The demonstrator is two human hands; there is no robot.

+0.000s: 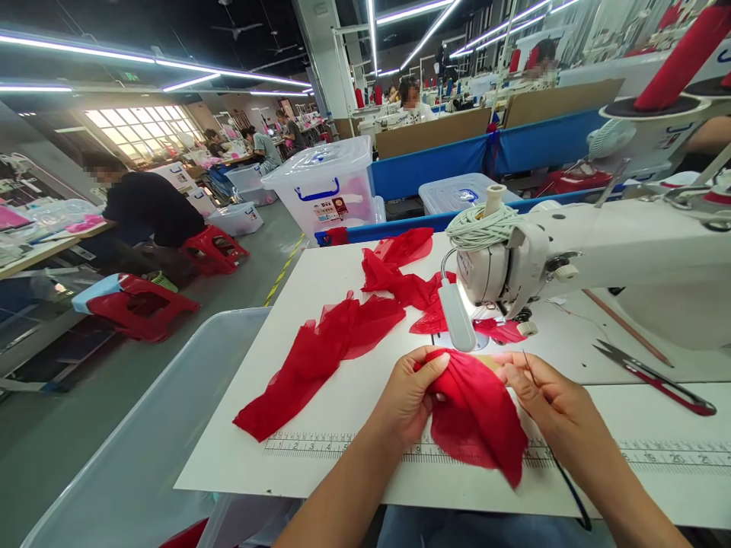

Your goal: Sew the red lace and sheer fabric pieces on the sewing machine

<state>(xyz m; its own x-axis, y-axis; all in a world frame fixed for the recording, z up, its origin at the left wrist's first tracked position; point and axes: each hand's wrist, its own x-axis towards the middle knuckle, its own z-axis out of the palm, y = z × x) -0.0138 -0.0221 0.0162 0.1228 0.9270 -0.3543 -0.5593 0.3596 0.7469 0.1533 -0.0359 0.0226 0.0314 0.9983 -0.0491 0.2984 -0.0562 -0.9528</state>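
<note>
My left hand (412,392) is closed, pinching a piece of sheer red fabric (477,415) between thumb and fingers. The fabric hangs in folds over the printed ruler on the table. At its right edge my right hand (548,396) is closed round a thin dark pointed tool (528,367), whose exact kind I cannot make out. Its fingertips meet the fabric's upper edge. Just beyond both hands stands the white sewing machine (514,259), with more red fabric (434,316) under its head. A long crumpled red strip (320,358) lies to the left.
Red-handled scissors (656,377) and a brown stick (628,327) lie on the right. A translucent bin (165,411) borders the table's left side. Behind stand a lidded plastic box (325,186) and a blue cloth barrier (434,164). A red thread cone (679,61) is at upper right.
</note>
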